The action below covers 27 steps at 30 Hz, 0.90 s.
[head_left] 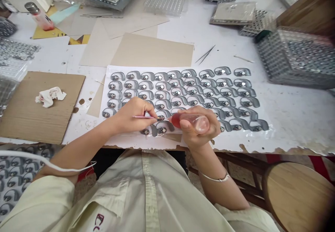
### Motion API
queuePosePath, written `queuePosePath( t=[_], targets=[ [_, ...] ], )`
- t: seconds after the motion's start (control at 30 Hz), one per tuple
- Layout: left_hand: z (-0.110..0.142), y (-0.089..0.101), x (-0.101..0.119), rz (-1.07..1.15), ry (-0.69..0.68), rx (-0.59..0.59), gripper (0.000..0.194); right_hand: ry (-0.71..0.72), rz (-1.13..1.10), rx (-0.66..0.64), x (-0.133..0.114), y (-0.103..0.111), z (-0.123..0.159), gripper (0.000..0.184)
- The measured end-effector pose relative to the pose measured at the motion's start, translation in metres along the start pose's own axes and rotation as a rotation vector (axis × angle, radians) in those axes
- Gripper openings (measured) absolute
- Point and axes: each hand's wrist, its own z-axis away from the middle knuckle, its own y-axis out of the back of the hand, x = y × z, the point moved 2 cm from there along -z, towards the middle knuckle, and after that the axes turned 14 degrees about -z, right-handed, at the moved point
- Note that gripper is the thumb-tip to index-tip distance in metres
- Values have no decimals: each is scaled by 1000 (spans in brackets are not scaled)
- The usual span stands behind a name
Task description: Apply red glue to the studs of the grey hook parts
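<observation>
Rows of grey hook-shaped pieces [193, 90], each with a shiny round end, lie on a white sheet [125, 139]. My left hand [131, 115] pinches a thin pink stick [142, 117], its tip at one piece [160, 118] in the lower rows. In my right hand [209, 124] is a clear squeeze bottle [201, 123] with red liquid in it. The bottle lies tilted, its narrow nozzle pointing left towards that same piece and close to the stick's tip. Whether nozzle and piece touch, I cannot tell. My hands cover several pieces.
Tweezers [206, 54] and grey-brown card [157, 50] lie behind the sheet. At left, crumpled tissue [51, 96] rests on cardboard [23, 127]; another bottle [40, 17] stands farther back. Stacked plastic trays [295, 61] are at right. A wooden stool [300, 193] stands below the table edge.
</observation>
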Motion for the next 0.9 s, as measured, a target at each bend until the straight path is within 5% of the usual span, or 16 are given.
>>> queuePosePath(
  t=[0.2,0.9],
  targets=[
    [0,-1,-10,191,179,-73,9,25,-20,18,-1,0,-2,21],
    [-6,-3,-23,324,189,-48,11,-35,-39,1,0,0,2,20]
  ],
)
